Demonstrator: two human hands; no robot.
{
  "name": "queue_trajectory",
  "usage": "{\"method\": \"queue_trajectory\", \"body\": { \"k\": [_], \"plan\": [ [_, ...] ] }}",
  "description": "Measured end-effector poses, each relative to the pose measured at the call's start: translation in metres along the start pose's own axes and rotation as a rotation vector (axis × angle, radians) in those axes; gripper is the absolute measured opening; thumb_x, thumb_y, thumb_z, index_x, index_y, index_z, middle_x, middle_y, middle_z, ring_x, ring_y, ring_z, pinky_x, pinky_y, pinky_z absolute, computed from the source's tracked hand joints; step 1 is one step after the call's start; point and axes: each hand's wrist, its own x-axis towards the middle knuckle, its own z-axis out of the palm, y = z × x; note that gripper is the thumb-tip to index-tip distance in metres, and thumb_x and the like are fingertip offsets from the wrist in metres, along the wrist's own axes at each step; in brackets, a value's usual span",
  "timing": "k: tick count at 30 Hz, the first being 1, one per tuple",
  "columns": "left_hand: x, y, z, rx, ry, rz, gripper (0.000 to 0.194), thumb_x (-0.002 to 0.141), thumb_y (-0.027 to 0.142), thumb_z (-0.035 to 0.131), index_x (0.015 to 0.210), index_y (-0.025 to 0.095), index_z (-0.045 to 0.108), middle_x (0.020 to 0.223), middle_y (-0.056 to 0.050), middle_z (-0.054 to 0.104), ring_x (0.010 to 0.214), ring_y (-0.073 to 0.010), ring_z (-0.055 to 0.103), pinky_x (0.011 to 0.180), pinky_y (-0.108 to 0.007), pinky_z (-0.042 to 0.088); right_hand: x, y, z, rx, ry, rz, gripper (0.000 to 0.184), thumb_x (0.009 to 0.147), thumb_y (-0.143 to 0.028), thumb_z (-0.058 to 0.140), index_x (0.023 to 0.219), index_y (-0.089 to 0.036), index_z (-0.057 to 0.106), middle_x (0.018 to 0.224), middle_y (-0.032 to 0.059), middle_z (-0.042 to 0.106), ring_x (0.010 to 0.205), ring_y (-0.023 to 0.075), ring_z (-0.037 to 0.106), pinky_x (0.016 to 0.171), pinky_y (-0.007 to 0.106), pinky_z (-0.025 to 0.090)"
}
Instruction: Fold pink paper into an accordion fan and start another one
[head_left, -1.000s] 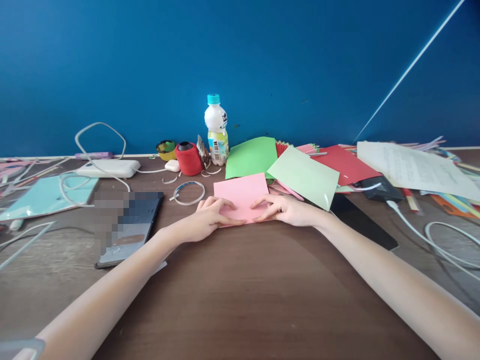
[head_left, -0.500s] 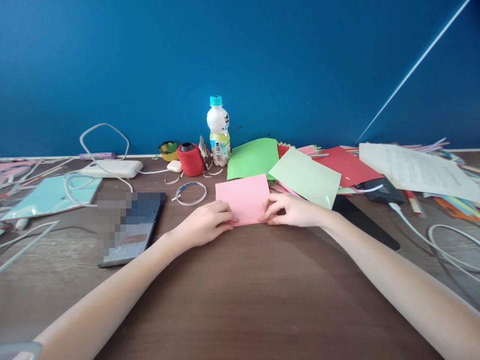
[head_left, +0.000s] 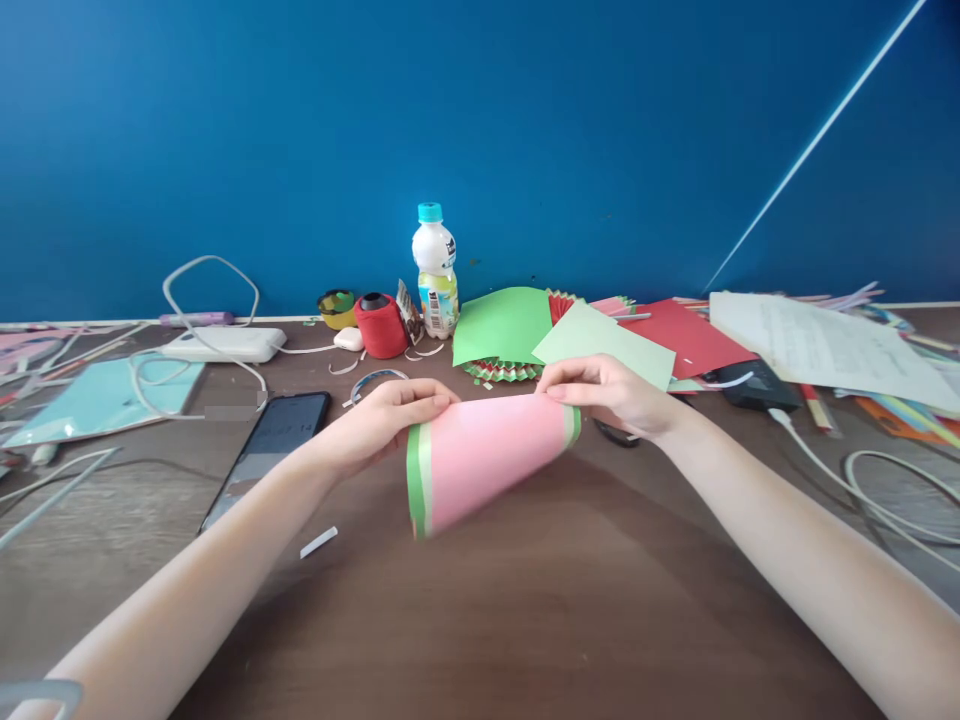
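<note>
A pink sheet of paper (head_left: pixel 495 455), with green and pale green strips along both its short ends, hangs in a curve above the desk. My left hand (head_left: pixel 386 420) is closed on its upper left corner, thumb on top. At the upper right corner, my right hand (head_left: pixel 607 395) pinches the paper between thumb and fingers. The sheet's lower edge is blurred and raised off the desk (head_left: pixel 525 620). Behind it lie a bright green sheet (head_left: pixel 502 325), a pale green sheet (head_left: pixel 607 342) and a pleated paper piece (head_left: pixel 502 371).
A small bottle (head_left: pixel 436 270) stands near the blue wall beside a red roll (head_left: pixel 381 325). On the left are a dark tablet (head_left: pixel 281 435), a white paper scrap (head_left: pixel 319 542) and a white power bank (head_left: pixel 225 344). Red paper (head_left: pixel 686 340) and a cabled black box (head_left: pixel 761 385) lie right.
Both hands have lifted the pink sheet off the desk and turned it toward me, so its green-striped ends show. A white scrap now lies near my left forearm.
</note>
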Motion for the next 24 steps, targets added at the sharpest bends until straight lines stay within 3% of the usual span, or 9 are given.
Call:
{"method": "queue_trajectory", "body": {
  "k": [3,7,11,17,19,22,24],
  "plan": [
    [0.002,-0.005,-0.002,-0.017,-0.03,-0.039,0.028,0.081,0.039,0.046,0.088,0.016,0.06,0.084,-0.003,0.066,0.073,-0.0152,0.059,0.066,-0.027,0.046,0.001,0.002,0.001,-0.007,0.005,0.031,0.022,0.075,-0.035,0.058,0.084,-0.017,0.065,0.082,0.0039,0.064,0.076,0.0162,0.057,0.068,0.029,0.041],
    [0.009,-0.022,0.002,0.353,0.041,-0.028,0.019,0.077,0.03,0.051,0.083,0.018,0.064,0.085,-0.001,0.067,0.08,-0.0165,0.058,0.073,-0.027,0.044,0.006,0.016,0.008,-0.34,-0.047,0.062,0.018,0.076,-0.032,0.056,0.083,-0.018,0.064,0.084,0.0033,0.064,0.078,0.0169,0.055,0.071,0.031,0.04],
    [0.011,-0.031,0.006,0.595,0.007,0.054,0.017,0.079,0.021,0.047,0.084,0.019,0.063,0.086,-0.002,0.065,0.08,-0.0163,0.057,0.072,-0.027,0.042,0.009,0.029,0.015,-0.621,-0.062,0.009,0.01,0.077,-0.024,0.053,0.075,-0.02,0.063,0.081,0.0017,0.062,0.074,0.016,0.051,0.069,0.031,0.037],
    [0.009,-0.028,0.006,0.731,-0.057,0.097,0.015,0.079,0.015,0.044,0.083,0.018,0.058,0.085,-0.002,0.061,0.079,-0.0158,0.055,0.067,-0.027,0.041,0.01,0.031,0.017,-0.727,-0.118,-0.067,0.01,0.077,-0.017,0.05,0.07,-0.02,0.056,0.08,0.002,0.059,0.077,0.0163,0.05,0.067,0.03,0.037],
    [0.009,-0.028,0.005,0.733,-0.077,0.105,0.015,0.078,0.013,0.044,0.084,0.017,0.058,0.086,-0.002,0.061,0.079,-0.0155,0.054,0.068,-0.026,0.04,0.01,0.03,0.017,-0.745,-0.14,-0.079,0.01,0.078,-0.016,0.049,0.072,-0.02,0.056,0.081,0.0013,0.059,0.077,0.0159,0.051,0.077,0.033,0.037],
    [0.009,-0.03,0.004,0.719,-0.098,0.119,0.018,0.078,0.011,0.043,0.086,0.018,0.058,0.087,-0.002,0.06,0.08,-0.015,0.054,0.068,-0.025,0.04,0.009,0.026,0.016,-0.763,-0.157,-0.079,0.013,0.079,-0.015,0.047,0.073,-0.02,0.057,0.082,0.0002,0.06,0.079,0.0152,0.053,0.094,0.04,0.029],
    [0.009,-0.03,0.003,0.714,-0.103,0.121,0.02,0.077,0.009,0.042,0.086,0.018,0.057,0.087,-0.002,0.06,0.08,-0.0147,0.053,0.068,-0.025,0.04,0.008,0.023,0.016,-0.772,-0.159,-0.065,0.015,0.079,-0.014,0.046,0.072,-0.02,0.058,0.082,0.0003,0.06,0.081,0.0154,0.054,0.098,0.041,0.025]
  ]
}}
